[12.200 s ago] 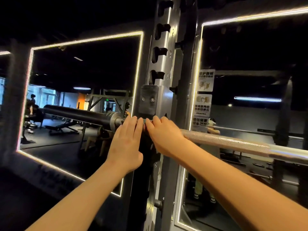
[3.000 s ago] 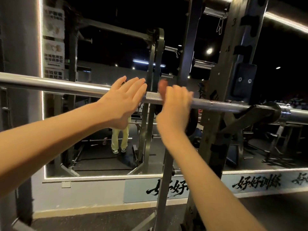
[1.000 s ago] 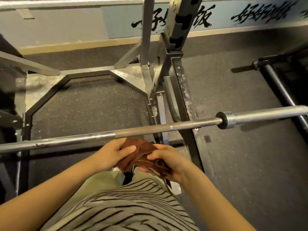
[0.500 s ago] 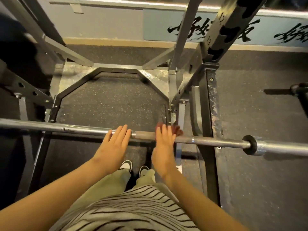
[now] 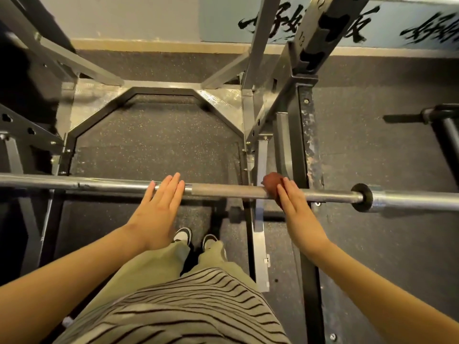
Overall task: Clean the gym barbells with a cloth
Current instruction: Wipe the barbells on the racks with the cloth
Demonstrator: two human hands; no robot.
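A steel barbell (image 5: pixel 223 191) runs left to right across the head view, low over the floor, with a knurled grip section in the middle and a black collar (image 5: pixel 362 197) at the right. My left hand (image 5: pixel 159 207) rests flat on the bar with straight fingers. A brown cloth (image 5: pixel 272 185) lies bunched over the bar further right. My right hand (image 5: pixel 291 202) presses the cloth onto the bar with straight fingers, covering part of it.
The squat rack's uprights (image 5: pixel 301 150) and grey base frame (image 5: pixel 154 91) stand beyond the bar on speckled rubber flooring. A second bar (image 5: pixel 444 125) lies at the far right. My shoes (image 5: pixel 196 238) stand just under the barbell. The wall skirting (image 5: pixel 161 45) is at the top.
My right hand has slid the cloth rightward along the bar since half a second ago, widening the gap between my hands. Before that, both hands held the cloth below the bar.
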